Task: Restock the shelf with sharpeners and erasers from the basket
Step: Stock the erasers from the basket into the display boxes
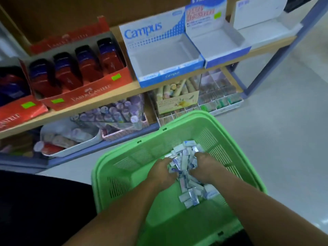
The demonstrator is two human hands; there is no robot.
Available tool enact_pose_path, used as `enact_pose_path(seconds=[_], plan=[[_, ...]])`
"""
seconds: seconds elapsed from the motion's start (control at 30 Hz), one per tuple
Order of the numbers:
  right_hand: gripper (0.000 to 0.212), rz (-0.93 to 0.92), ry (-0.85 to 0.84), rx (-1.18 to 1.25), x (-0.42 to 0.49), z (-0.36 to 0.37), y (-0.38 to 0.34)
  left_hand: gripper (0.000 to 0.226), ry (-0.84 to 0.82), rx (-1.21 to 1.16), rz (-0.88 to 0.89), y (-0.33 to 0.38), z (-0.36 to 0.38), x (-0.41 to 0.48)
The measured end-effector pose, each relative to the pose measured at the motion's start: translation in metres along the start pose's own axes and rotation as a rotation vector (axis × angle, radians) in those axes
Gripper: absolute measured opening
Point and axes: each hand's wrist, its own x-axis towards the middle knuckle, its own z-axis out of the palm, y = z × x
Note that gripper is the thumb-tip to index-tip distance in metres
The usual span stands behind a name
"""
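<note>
A green plastic basket (124, 167) sits on the floor in front of the shelf. Inside lies a heap of small white-and-blue wrapped erasers (190, 194). Both hands are down in the heap. My left hand (162, 172) curls round erasers on the heap's left side. My right hand (205, 167) curls round erasers on the right side, and a bunch is squeezed between the two hands. On the wooden shelf (99, 100) above, a blue-and-white Campus display box (165, 55) stands with nothing visible inside.
Red Faber-Castell boxes (79, 71) with dark packs fill the shelf's left part. An empty-looking Pilot box (216, 38) stands right of the Campus box. Pens and chalk fill trays (177, 98) on the lower shelf. A blue metal post (276, 52) frames the right end.
</note>
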Motion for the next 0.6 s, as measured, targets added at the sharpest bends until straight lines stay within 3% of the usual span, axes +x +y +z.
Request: enact_pose_path(seconds=[0.13, 0.27, 0.47, 0.6], plan=[[0.065, 0.040, 0.077, -0.082, 0.020, 0.029, 0.000, 0.064, 0.056, -0.275, -0.125, -0.007, 0.018, 0.022], [0.049, -0.060, 0.174, -0.086, 0.029, 0.041, 0.005, 0.068, 0.109, -0.634, -0.250, 0.004, 0.042, 0.036], [0.028, -0.019, 0.100, 0.299, 0.039, 0.036, 0.017, 0.051, 0.175, -0.725, -0.314, 0.004, 0.060, 0.042], [0.017, 0.002, 0.176, 0.436, 0.038, 0.032, 0.014, 0.035, 0.195, -0.777, -0.310, 0.006, 0.059, 0.045]])
